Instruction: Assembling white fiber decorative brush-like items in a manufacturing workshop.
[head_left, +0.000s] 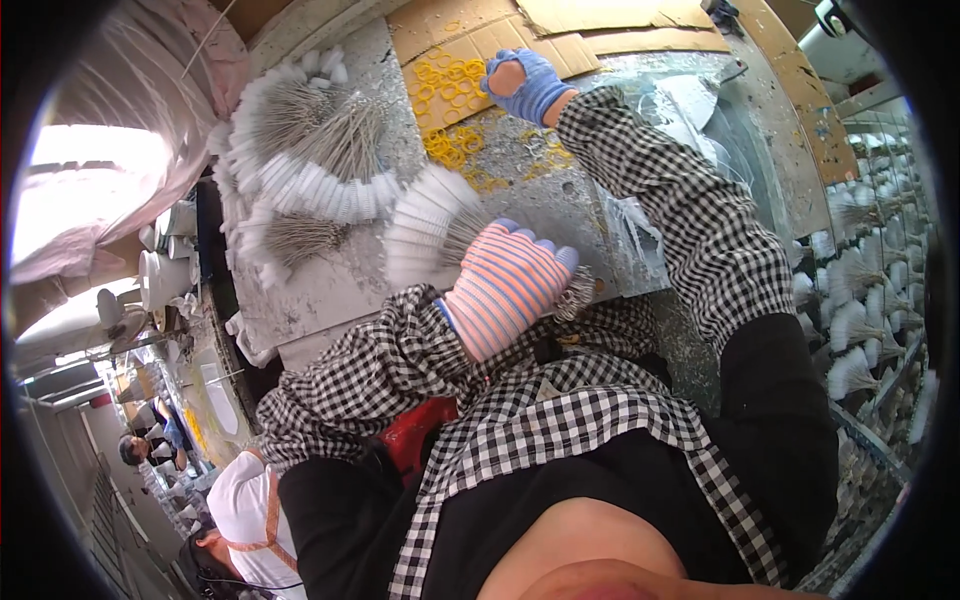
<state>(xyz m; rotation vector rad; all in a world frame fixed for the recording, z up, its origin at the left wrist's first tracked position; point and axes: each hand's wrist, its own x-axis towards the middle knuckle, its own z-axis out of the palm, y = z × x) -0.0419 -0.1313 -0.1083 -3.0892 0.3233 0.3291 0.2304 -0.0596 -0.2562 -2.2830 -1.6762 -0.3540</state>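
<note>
My left hand (515,285), in a pink and blue striped glove, is closed around the wire stems of a bundle of white-bristled brushes (432,222). The bristles fan out to the left, and looped wire ends (574,295) stick out on the other side of the fist. Farther off, my right hand (522,86), in a blue glove, is bent with its fingers drawn together at the edge of a spread of yellow rubber bands (445,85). Whatever its fingertips pinch, if anything, is hidden.
More wire-stemmed brushes (310,150) lie heaped at the left of the grey worktable (310,305). Cardboard sheets (560,55) cover its far side. Racks of brush bundles (855,320) stand at the right. Another person (245,505) sits at the lower left, and one more (150,445) is beyond.
</note>
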